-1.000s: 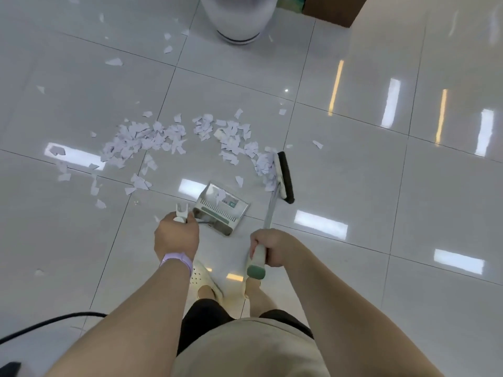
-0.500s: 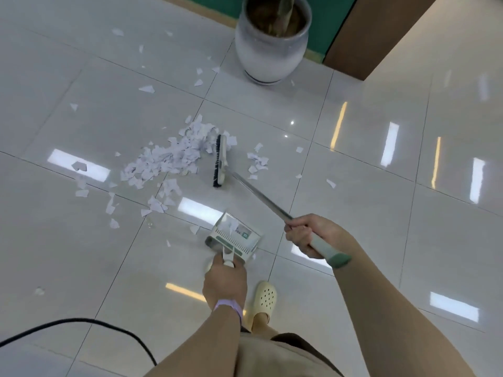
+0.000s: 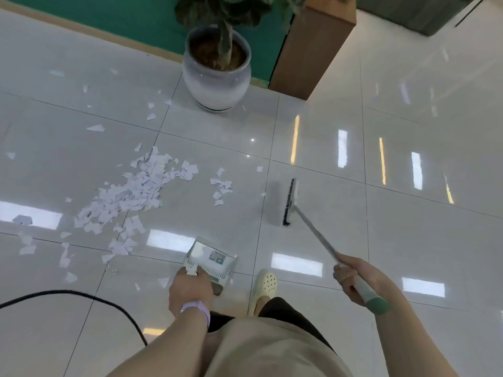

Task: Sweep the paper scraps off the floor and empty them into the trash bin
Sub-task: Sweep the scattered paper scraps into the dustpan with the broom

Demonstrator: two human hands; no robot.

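White paper scraps (image 3: pixel 128 194) lie heaped on the glossy tile floor at left centre, with a small cluster (image 3: pixel 221 187) to their right and loose bits scattered around. My left hand (image 3: pixel 190 288) grips the handle of a pale dustpan (image 3: pixel 211 258) standing on the floor below the heap. My right hand (image 3: pixel 353 281) grips the green-tipped handle of a broom; its head (image 3: pixel 288 202) is to the right of the scraps, apart from them. No trash bin is in view.
A white ceramic pot (image 3: pixel 216 77) with a plant stands against the green wall, next to a wooden pillar (image 3: pixel 307 53). A black cable (image 3: pixel 81 295) curves over the floor at lower left. My cream clog (image 3: pixel 265 285) is beside the dustpan.
The broom head swung from the right of the scraps leftward, pushing them into one heap, then moved back to the right. The dustpan stayed near my feet.
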